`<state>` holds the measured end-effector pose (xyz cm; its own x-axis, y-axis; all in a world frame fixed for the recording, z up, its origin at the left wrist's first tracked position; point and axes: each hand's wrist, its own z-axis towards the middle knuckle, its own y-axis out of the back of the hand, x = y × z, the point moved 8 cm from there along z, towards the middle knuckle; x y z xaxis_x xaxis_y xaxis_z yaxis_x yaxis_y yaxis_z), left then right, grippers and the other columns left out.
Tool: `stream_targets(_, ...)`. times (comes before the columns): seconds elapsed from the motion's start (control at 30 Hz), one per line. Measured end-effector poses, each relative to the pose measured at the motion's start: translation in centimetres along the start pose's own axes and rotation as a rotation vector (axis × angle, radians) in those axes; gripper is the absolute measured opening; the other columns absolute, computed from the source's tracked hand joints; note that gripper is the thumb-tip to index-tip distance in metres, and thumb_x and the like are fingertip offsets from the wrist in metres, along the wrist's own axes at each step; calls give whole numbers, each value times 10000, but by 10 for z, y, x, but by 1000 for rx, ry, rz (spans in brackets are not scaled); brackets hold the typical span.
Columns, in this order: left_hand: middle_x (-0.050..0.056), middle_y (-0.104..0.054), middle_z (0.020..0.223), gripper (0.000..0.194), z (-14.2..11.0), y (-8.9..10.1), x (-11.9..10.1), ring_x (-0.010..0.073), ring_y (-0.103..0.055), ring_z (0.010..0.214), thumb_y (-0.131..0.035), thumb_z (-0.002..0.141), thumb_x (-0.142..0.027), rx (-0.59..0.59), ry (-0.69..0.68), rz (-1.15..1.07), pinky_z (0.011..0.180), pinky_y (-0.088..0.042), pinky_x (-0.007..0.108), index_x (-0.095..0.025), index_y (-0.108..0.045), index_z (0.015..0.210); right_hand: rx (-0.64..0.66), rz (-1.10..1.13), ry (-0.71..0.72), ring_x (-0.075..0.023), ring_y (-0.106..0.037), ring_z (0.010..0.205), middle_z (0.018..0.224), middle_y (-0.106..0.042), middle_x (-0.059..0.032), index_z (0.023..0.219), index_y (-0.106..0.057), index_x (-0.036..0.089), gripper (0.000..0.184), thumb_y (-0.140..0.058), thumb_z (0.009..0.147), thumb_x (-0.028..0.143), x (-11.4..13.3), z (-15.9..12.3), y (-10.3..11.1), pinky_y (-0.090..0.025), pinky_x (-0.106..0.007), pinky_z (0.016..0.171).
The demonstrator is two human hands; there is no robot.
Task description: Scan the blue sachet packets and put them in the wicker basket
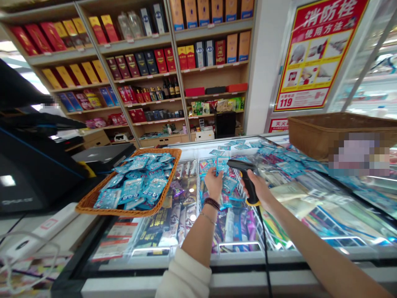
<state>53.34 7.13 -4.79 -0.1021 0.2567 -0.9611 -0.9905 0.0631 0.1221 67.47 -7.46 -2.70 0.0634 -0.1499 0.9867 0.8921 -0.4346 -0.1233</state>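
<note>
My left hand [214, 181] pinches a small blue packet [222, 164] by its lower edge, above the glass top of a chest freezer [182, 154]. In my right hand [257, 186] is a black and yellow barcode scanner [248, 178], its head turned toward that packet and its cable hanging down in front. Another blue packet [229, 185] lies on the glass between my hands. More loose packets [291, 167] are spread over the glass to the right and at the back. An orange wicker basket [177, 165] full of similar blue packets stands left of my hands.
A brown basket [310, 134] sits on the freezer's far right. Dark checkout equipment [27, 165] and a white box [46, 227] are at the left. Shelves [145, 76] of boxed goods line the back. Ice creams in wire baskets show through the glass.
</note>
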Motion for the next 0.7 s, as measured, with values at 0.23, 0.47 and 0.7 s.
stream_targets(0.23,62,-788,870,164,0,0,-1,242,-778,888,-816,812,-159,-9,-23,-9,881,-577,355,-192,-711,933,-20,9,20,-126,-482,357,479,-564,4,675,-576,247,716,-665,755,953,-14,9,5,-415,-247,321)
stream_targets(0.47,48,-773,837,194,0,1,0,240,-766,847,-826,796,-175,-34,-33,8,855,-573,357,-193,-730,964,-24,5,14,-119,-477,364,479,-563,-1,651,-596,238,747,-672,719,978,-15,10,6,-408,-241,319)
stream_targets(0.7,32,-755,775,158,-1,2,-1,220,-739,762,-820,805,-182,-25,-36,3,777,-542,321,-192,-721,928,-38,21,12,-110,-474,371,503,-573,6,665,-598,234,740,-695,709,967,-16,8,7,-409,-236,329)
